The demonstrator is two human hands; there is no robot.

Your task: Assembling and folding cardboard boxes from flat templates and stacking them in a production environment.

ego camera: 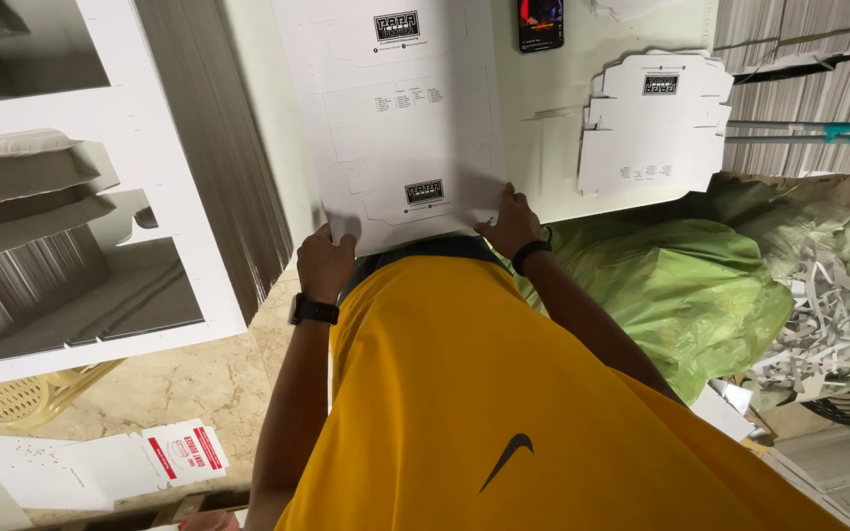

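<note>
White flat carton sheet [400, 108], dark phone screen [540, 24] beyond.

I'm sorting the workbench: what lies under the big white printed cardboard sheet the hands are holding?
Under the cardboard sheet shows only the pale table, bare beside it. The left hand and right hand grip its near edge. Whatever lies beneath its middle is covered.

Beige marble floor [199, 383], pale worktable [602, 39], green sack [700, 285]

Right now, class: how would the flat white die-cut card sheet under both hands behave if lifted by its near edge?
The card sheet looks thin and wide, so probably light and droopy. Held only at its near edge by left hand and right hand, it may bend along its creases.
</note>
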